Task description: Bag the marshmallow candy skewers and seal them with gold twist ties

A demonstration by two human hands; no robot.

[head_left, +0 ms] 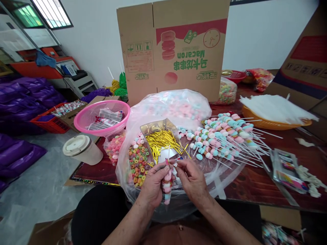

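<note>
My left hand is closed around a wrapped marshmallow skewer, held upright in front of me with its white stick pointing up. The fingers of my right hand pinch together beside the gathered neck of the wrapper; what lies between them is too small to make out. Just beyond my hands, gold twist ties fill a foil tray. Ring-shaped candies lie to the left in a large clear plastic bag. A pile of marshmallow skewers rests to the right, sticks facing right.
Behind the bagged marshmallows stands a tall cardboard box. On the left are a pink basket and a lidded cup. An orange basket holds white sticks at right, near flat plastic packets.
</note>
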